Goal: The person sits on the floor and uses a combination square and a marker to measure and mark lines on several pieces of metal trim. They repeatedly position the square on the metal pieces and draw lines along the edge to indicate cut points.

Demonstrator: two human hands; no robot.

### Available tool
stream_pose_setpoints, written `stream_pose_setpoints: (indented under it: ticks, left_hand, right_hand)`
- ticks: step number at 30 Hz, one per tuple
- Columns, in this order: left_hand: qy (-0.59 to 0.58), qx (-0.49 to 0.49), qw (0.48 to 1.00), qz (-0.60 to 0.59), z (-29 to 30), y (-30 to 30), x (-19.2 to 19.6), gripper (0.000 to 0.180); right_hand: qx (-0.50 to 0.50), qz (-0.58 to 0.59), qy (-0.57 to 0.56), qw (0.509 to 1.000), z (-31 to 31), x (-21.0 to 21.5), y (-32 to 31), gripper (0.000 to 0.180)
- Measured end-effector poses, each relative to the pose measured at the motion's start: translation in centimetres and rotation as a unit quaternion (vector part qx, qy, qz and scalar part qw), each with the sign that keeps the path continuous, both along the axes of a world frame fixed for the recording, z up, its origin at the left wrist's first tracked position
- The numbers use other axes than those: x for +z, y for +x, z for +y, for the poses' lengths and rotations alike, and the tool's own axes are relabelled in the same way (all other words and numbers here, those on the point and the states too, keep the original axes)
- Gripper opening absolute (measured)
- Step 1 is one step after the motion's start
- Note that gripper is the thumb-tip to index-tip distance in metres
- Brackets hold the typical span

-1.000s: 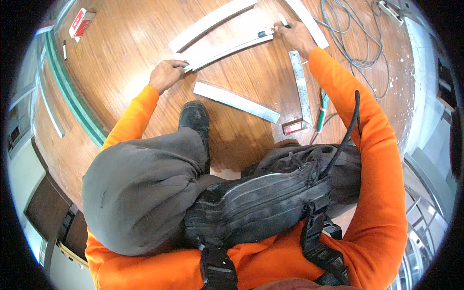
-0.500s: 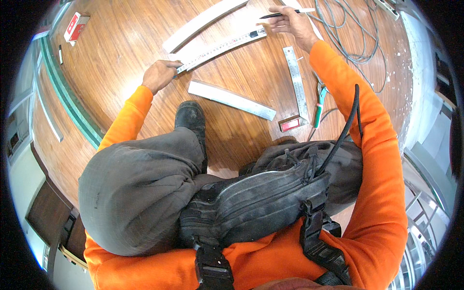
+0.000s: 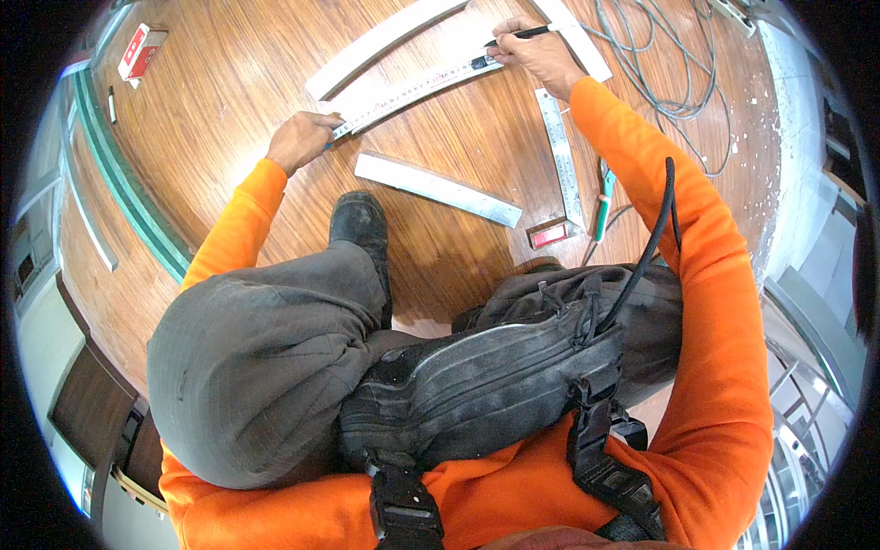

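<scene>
My left hand pinches the near left end of a measuring tape, which lies along a pale metal strip. A dark block sits at the tape's far right end; I cannot make out what it is. Close by that end, my right hand is closed on a black marker pen, its dark tip pointing left toward the strip. Nearer to me, a white metal profile lies slantwise on the floor. Right of it is a steel ruler-like blade with a small red-labelled block at its foot.
Another white profile lies beyond the tape, and one more stands behind my right hand. Green-handled pliers and a coiled grey cable are on the right. A red-and-white box and green rails are on the left.
My right hand has moved left and slightly down, bringing the marker pen to the tape's right end. My left hand stays at the other end.
</scene>
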State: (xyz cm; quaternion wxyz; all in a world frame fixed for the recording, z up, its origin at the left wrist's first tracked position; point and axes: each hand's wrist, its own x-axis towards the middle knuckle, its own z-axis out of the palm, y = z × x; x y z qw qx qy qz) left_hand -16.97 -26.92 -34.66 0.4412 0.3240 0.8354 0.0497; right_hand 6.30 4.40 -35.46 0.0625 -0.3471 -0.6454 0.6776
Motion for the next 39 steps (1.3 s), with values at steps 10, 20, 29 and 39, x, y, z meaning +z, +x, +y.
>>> stream_pose_setpoints:
  ticks: [10,20,29,39]
  left_hand:
    - [0.007,0.006,1.000,-0.017,0.2,-0.1,-0.1,0.040]
    - [0.015,-0.007,1.000,-0.009,0.0,-0.3,-0.5,0.039]
    - [-0.028,0.006,0.999,-0.022,0.8,0.1,1.0,0.039]
    - [0.016,-0.038,0.999,0.001,0.4,-0.3,-0.2,0.039]
  right_hand:
    - [0.087,-0.114,0.256,0.956,0.8,-0.5,-0.9,0.027]
    - [0.087,-0.076,0.176,0.978,1.6,-1.4,-0.6,0.023]
    - [0.108,-0.084,0.208,0.968,1.2,-1.1,-0.6,0.020]
    - [0.081,-0.094,0.178,0.976,1.1,-1.0,-0.6,0.017]
